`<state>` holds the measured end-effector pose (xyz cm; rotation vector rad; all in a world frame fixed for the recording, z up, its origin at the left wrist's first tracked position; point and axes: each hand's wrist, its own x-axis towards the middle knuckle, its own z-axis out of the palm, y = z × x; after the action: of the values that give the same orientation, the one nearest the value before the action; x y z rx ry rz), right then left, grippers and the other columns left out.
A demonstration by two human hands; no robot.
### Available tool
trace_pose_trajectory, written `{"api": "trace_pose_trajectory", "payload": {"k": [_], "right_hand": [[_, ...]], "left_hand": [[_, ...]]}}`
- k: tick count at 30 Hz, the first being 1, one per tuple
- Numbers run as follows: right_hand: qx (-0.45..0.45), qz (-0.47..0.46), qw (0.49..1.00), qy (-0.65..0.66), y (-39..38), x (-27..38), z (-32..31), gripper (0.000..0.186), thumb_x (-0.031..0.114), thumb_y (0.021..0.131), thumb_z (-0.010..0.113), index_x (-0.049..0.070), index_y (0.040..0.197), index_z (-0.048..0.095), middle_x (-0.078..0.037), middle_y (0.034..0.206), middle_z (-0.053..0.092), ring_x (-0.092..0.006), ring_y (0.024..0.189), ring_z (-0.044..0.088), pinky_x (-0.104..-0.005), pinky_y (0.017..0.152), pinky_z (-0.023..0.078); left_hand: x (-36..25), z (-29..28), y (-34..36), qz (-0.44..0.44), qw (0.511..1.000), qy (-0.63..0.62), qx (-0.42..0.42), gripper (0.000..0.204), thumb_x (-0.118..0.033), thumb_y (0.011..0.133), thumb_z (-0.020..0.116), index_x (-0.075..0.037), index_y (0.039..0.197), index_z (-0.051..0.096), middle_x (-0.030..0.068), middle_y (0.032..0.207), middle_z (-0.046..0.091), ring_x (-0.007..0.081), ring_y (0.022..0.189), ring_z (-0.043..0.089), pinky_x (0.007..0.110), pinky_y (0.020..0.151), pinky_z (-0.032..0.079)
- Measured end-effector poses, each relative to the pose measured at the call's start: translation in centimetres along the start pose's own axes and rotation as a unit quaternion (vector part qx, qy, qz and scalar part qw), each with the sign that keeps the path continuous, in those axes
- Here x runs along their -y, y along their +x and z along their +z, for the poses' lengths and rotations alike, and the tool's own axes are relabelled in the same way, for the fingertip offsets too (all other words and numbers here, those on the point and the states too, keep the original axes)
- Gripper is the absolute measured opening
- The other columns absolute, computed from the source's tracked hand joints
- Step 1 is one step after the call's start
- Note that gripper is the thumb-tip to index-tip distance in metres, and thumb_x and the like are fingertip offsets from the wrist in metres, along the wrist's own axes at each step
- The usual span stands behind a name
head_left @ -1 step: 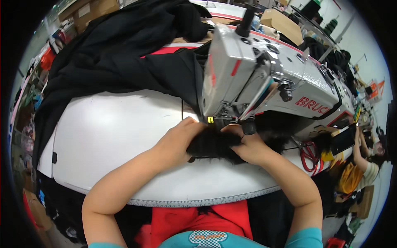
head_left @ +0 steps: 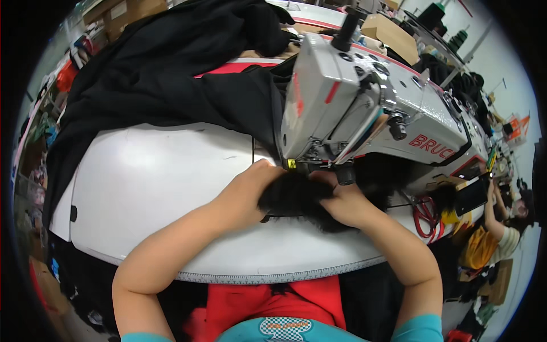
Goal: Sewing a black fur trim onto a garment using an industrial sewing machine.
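Black furry fabric (head_left: 292, 196) lies bunched at the needle end of a white sewing machine (head_left: 316, 85). My left hand (head_left: 249, 191) grips its left side, the fingertips close to the presser foot area and partly buried in the pile. On the other side my right hand (head_left: 345, 202) is closed on the same fabric, thumb and fingers partly hidden by fur and the machine head. The needle and the seam cannot be made out. A large black cloth (head_left: 171, 91) runs from behind the machine head across the left of the table.
Red-handled scissors (head_left: 424, 218) lie on the white table (head_left: 154, 182) right of my right hand. A ruler tape (head_left: 268, 279) follows the table's front edge. A dark phone-like slab (head_left: 473, 194) is at the right, near another person (head_left: 501, 228). Thread cones (head_left: 431, 16) stand behind.
The furry fabric bulges slightly more toward me between my hands. Both hands keep nearly the same places and grip; the view has shifted a little.
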<state>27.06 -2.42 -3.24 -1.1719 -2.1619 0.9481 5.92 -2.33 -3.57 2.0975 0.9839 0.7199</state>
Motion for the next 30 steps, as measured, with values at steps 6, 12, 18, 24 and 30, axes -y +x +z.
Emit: {"api": "trace_pose_trajectory", "payload": {"k": [6, 12, 18, 24, 30], "right_hand": [[0.003, 0.158, 0.98, 0.118, 1.0, 1.4, 0.7, 0.037, 0.014, 0.068, 0.066, -0.002, 0.1, 0.055, -0.012, 0.093, 0.059, -0.0193, 0.086, 0.054, -0.0281, 0.079, 0.041], [-0.097, 0.063, 0.993, -0.023, -0.6, 1.4, 1.9, 0.041, 0.007, 0.068, 0.067, -0.005, 0.104, 0.051, -0.007, 0.092, 0.059, -0.014, 0.089, 0.053, -0.0252, 0.082, 0.04], [-0.306, -0.033, 0.933, -0.186, -7.9, 0.2, -1.6, 0.021, 0.003, 0.071, 0.06, 0.0, 0.092, 0.056, -0.014, 0.091, 0.056, -0.0267, 0.085, 0.055, -0.0312, 0.074, 0.043], [-0.288, 0.217, 0.779, -0.513, -20.8, -8.6, -9.5, 0.028, 0.009, 0.079, 0.051, -0.002, 0.104, 0.049, -0.02, 0.104, 0.049, -0.0361, 0.093, 0.049, -0.0374, 0.08, 0.041], [-0.209, 0.258, 0.854, -0.399, -19.2, -6.0, -10.4, 0.036, 0.002, 0.072, 0.053, -0.003, 0.107, 0.048, -0.023, 0.104, 0.047, -0.039, 0.098, 0.045, -0.0384, 0.083, 0.039]], "left_hand": [[1.6, -1.2, 0.7, -0.129, 0.96, -0.246, 0.024, 0.031, -0.001, 0.07, 0.056, 0.004, 0.1, 0.053, 0.0165, 0.09, 0.06, 0.0225, 0.083, 0.057, 0.028, 0.074, 0.044], [-0.3, 0.5, -0.5, -0.196, 0.96, -0.097, -0.177, 0.033, -0.007, 0.071, 0.057, 0.008, 0.099, 0.047, 0.0224, 0.084, 0.059, 0.0306, 0.084, 0.058, 0.033, 0.073, 0.046], [-0.4, 2.4, 0.0, -0.244, 0.922, -0.201, -0.224, 0.035, -0.007, 0.071, 0.058, 0.007, 0.101, 0.044, 0.0212, 0.093, 0.056, 0.0294, 0.086, 0.058, 0.033, 0.068, 0.048], [0.4, 2.3, 0.4, -0.173, 0.878, -0.423, -0.139, 0.049, -0.006, 0.068, 0.061, 0.006, 0.11, 0.039, 0.0147, 0.099, 0.053, 0.0233, 0.088, 0.056, 0.028, 0.067, 0.049], [0.4, 4.1, 0.9, -0.125, 0.946, -0.167, -0.247, 0.056, -0.002, 0.062, 0.062, 0.006, 0.112, 0.037, 0.0176, 0.098, 0.054, 0.0269, 0.092, 0.054, 0.03, 0.083, 0.041]]}}
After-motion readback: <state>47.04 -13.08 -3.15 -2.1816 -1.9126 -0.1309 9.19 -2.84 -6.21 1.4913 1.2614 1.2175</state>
